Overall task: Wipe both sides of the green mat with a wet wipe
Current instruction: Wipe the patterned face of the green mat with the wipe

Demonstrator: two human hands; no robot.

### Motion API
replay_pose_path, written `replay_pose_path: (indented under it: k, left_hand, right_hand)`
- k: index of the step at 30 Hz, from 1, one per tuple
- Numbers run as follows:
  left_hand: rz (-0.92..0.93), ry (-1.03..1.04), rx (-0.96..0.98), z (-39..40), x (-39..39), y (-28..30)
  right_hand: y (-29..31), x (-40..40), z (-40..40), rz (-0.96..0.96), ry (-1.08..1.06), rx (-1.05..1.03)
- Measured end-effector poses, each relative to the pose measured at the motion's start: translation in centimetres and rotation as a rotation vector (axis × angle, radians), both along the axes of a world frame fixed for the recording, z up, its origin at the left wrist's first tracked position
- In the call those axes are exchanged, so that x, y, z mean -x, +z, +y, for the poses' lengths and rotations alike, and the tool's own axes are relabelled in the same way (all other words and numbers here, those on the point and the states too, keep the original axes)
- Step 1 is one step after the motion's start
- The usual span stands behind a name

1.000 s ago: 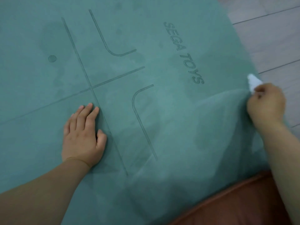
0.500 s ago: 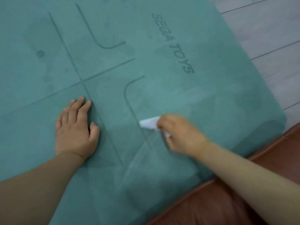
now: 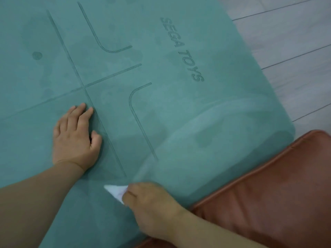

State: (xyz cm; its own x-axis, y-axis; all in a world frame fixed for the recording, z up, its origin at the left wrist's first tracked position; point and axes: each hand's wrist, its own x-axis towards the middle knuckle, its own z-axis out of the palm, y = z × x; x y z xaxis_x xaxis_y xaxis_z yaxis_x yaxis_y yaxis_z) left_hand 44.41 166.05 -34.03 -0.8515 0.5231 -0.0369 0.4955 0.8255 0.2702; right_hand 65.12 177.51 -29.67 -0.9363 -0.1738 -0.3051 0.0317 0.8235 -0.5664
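On the pale plank floor the green mat lies flat and fills most of what I can see, its rounded corner reaching toward four o'clock, where it meets a reddish-brown cushion that sits at about five o'clock. The mat is printed with dark guide lines that cross near the middle, two hooked curves, a round dot out at ten o'clock, and the words "SEGA TOYS" running up toward one o'clock.

The left hand lies palm down on the mat at about nine o'clock from the centre, fingers straight and close together, thumb out to the side, just beside the long diagonal line.

The right hand is down at six o'clock, fingers curled, pinching a folded white wet wipe whose pointed end sticks out toward the left hand. The wipe rests against the mat surface near the mat's near edge. It and the fingers are slightly blurred. A lighter, sheeny band curves across the mat from the wipe up toward three o'clock.
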Motion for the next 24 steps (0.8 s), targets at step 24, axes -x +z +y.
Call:
replay_pose_path:
  k: [24]
  left_hand:
    - [-0.146,-0.074,0.226,0.2,-1.1,2.2]
  right_hand:
    - [1.4,1.7,8.8,-0.095,-0.14,0.113]
